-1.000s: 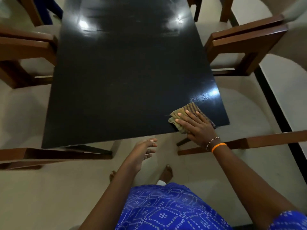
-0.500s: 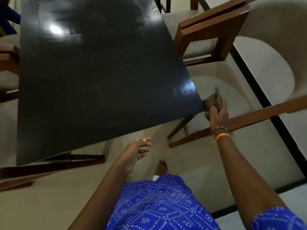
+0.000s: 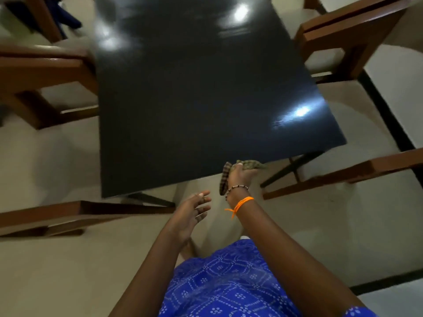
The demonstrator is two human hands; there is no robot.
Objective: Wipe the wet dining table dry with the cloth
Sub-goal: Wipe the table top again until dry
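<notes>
The right hand (image 3: 240, 176) grasps the bunched cloth (image 3: 248, 164) at the near edge of the dining table (image 3: 194, 99), having swept it from flat on the near right corner a second ago, past that corner and back along the front edge, while the left hand (image 3: 191, 213) hangs released, fingers loosely spread, below the edge. That suggests the top's last patch is done and only the rim remains. Chairs (image 3: 348, 33) flank both sides, yet the near side stays free for moving.
</notes>
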